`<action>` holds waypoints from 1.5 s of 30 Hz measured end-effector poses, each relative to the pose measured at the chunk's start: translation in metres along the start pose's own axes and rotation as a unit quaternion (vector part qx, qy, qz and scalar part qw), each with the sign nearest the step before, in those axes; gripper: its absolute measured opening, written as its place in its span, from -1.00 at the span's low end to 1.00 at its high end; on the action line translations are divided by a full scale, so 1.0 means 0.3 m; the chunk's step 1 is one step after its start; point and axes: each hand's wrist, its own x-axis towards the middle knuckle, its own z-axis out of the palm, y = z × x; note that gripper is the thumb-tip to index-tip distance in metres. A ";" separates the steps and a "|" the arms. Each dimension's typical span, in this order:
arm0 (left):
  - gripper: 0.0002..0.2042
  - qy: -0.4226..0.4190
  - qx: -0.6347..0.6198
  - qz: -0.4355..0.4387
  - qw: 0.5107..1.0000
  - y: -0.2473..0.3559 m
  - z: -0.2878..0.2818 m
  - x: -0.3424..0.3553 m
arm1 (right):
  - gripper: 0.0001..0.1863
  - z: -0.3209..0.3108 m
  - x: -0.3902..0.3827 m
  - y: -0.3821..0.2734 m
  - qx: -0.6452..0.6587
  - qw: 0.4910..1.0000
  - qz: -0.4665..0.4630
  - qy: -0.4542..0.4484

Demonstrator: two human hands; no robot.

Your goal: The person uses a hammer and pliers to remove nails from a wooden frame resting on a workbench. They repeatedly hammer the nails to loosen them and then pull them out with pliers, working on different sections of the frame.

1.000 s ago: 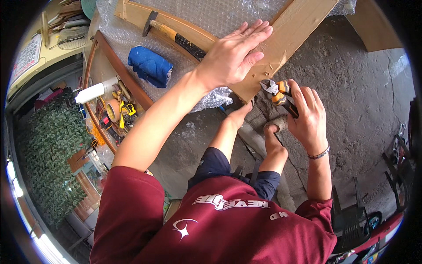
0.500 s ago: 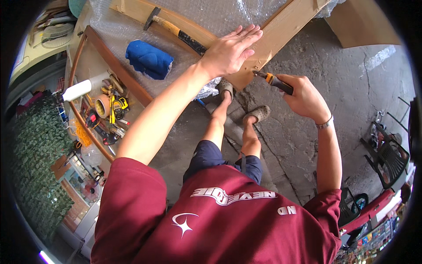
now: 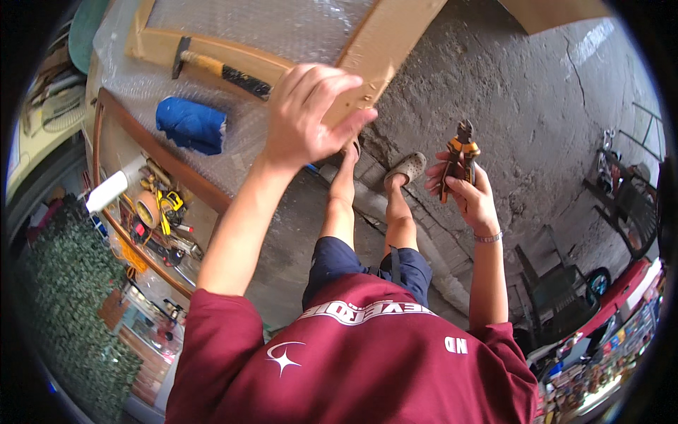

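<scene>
– head view: grips?
– right hand [image 3: 474, 201] clenched pliers [image 3: 460, 159], two o'clock, clear of wooden frame [image 3: 395, 39]. left hand [image 3: 307, 116], eleven o'clock, held thumb and fingers apart; contact unclear.
– step?
– seemed between bites; next called for aligning pliers with nubs [image 3: 366, 97], twelve o'clock.

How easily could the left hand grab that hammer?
Probably easily, yes: the left hand holds no tool, the hammer looks close by, and nothing seems to block the way.
</scene>
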 end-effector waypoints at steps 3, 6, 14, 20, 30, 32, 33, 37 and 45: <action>-0.60 -0.070 0.076 -0.075 0.992 0.129 0.007 -0.016 | -0.32 -0.101 -0.090 0.128 0.126 0.990 -0.009 0.065; -0.67 -0.064 0.140 -0.063 0.986 0.163 0.034 -0.027 | -0.35 -0.249 -0.177 0.251 0.210 0.969 -0.013 0.132; -0.81 -0.132 0.273 0.012 0.953 0.212 0.014 0.003 | -0.46 -0.398 -0.342 0.407 0.232 0.929 -0.046 0.286; -0.89 -0.167 0.314 0.011 0.935 0.234 0.028 0.020 | -0.49 -0.381 -0.352 0.441 0.263 0.925 -0.072 0.266; -0.83 -0.141 0.202 -0.093 0.965 0.230 0.015 0.006 | -0.49 -0.282 -0.373 0.420 0.107 0.971 -0.010 0.212; -0.67 -0.068 0.175 -0.113 0.976 0.213 0.033 0.000 | -0.54 -0.269 -0.367 0.421 0.041 0.976 0.005 0.213; -0.59 -0.032 0.163 -0.123 0.978 0.206 0.037 -0.007 | -0.62 -0.252 -0.362 0.418 -0.005 0.971 0.038 0.234; -0.42 -0.024 0.177 -0.183 0.967 0.204 0.082 -0.054 | -0.71 -0.219 -0.335 0.446 -0.177 0.945 0.045 0.272; -0.38 0.054 0.135 -0.230 0.962 0.218 0.134 -0.085 | -0.67 -0.119 -0.285 0.344 -0.116 0.955 0.008 0.273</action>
